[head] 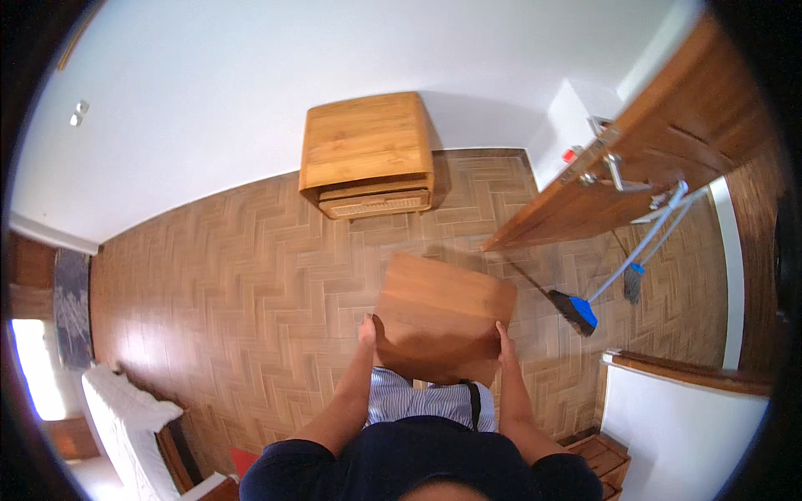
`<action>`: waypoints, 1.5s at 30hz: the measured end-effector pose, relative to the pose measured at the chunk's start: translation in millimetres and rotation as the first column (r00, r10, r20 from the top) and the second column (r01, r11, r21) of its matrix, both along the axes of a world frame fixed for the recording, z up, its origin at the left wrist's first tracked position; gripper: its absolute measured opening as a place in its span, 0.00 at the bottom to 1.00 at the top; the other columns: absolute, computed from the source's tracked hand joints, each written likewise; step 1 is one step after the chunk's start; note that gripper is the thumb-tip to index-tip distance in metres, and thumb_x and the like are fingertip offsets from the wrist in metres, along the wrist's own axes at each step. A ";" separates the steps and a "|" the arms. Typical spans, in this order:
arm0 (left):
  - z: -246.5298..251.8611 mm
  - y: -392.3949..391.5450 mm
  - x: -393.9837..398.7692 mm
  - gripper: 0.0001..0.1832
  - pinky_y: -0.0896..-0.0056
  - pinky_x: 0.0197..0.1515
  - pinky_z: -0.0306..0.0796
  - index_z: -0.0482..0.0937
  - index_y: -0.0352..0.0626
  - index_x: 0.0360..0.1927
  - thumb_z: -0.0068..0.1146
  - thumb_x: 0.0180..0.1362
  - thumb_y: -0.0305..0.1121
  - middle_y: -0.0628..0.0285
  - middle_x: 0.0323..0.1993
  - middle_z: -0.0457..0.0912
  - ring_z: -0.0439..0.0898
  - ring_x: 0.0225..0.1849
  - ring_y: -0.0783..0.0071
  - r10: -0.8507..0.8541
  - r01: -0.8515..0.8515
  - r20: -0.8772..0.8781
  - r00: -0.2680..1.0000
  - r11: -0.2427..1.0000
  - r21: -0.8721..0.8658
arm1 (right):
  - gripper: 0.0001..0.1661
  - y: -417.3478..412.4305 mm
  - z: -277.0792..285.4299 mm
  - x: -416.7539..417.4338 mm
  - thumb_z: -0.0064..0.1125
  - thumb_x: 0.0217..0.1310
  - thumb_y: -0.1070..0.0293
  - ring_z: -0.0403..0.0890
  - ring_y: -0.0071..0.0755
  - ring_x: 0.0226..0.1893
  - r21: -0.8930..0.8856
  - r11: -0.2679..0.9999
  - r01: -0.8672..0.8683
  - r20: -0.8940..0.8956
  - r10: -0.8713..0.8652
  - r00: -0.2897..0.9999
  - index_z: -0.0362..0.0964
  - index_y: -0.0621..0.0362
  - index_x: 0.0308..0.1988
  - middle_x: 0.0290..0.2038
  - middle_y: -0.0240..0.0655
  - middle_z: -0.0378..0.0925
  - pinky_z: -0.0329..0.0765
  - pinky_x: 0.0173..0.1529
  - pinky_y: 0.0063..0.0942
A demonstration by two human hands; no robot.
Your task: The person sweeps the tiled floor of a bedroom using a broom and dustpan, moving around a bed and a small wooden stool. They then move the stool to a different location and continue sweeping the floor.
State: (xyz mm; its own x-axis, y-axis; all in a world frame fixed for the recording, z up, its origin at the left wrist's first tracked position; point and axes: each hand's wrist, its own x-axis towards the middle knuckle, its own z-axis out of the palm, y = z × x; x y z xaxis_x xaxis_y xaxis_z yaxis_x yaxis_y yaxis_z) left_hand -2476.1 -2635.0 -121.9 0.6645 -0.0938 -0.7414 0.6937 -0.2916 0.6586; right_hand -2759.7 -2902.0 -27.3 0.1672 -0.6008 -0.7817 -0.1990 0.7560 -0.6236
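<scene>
A squarish wooden piece of furniture [445,307], with a smooth brown top, is held between my hands in front of my thighs. My left hand [368,330] grips its left edge, thumb on top and fingers out of sight underneath. On the opposite edge, my right hand [505,341] holds it the same way. The underside is hidden, so I cannot tell whether it has legs or a drawer. Beyond it, against the white wall, stands a wooden nightstand [366,141] with an open slot and a woven-front drawer [376,205].
A wooden door [626,156] stands ajar at the right. Beside it are a blue-and-black broom [573,311] and a grey mop [632,285]. A low white wall [677,413] is at lower right, a bed with white bedding [125,407] at lower left. Herringbone wood-look flooring [250,282] spreads between.
</scene>
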 end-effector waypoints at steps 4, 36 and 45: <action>19.2 16.6 49.1 0.27 0.63 0.48 0.62 0.69 0.25 0.42 0.36 0.53 0.44 0.44 0.43 0.71 0.69 0.47 0.55 0.046 -0.050 0.052 0.998 0.996 0.074 | 0.43 -2.4 -12.5 81.5 0.62 0.39 0.47 0.60 0.35 0.53 0.075 0.993 -0.095 0.071 0.089 0.994 0.58 0.61 0.52 0.52 0.39 0.60 0.57 0.56 0.32; -107.2 -2.6 296.5 0.10 0.76 0.21 0.59 0.68 0.44 0.19 0.39 0.52 0.34 0.69 0.16 0.66 0.65 0.19 0.78 0.410 -0.424 -0.143 0.901 0.902 -0.081 | 0.53 -65.5 -172.3 395.9 0.64 0.32 0.43 0.56 0.38 0.55 0.083 0.949 -0.304 -0.257 0.315 0.914 0.54 0.67 0.53 0.56 0.42 0.54 0.55 0.57 0.33; -120.0 18.5 258.1 0.11 0.73 0.23 0.61 0.68 0.45 0.20 0.41 0.51 0.38 0.69 0.17 0.66 0.66 0.20 0.75 0.465 -0.492 -0.195 0.864 0.862 -0.122 | 0.51 -61.1 -161.1 372.9 0.62 0.34 0.41 0.60 0.39 0.53 -0.038 0.953 -0.300 -0.322 0.273 0.907 0.57 0.65 0.52 0.52 0.41 0.60 0.54 0.57 0.31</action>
State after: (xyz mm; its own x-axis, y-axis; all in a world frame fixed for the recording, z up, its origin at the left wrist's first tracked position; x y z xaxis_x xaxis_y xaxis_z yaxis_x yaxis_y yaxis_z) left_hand -2218.0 -2616.5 -241.9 0.5379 0.0789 -0.8393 0.8154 0.2040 0.5418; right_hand -2386.8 -2963.1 -188.4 0.1004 -0.6291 -0.7708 -0.5921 0.5849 -0.5544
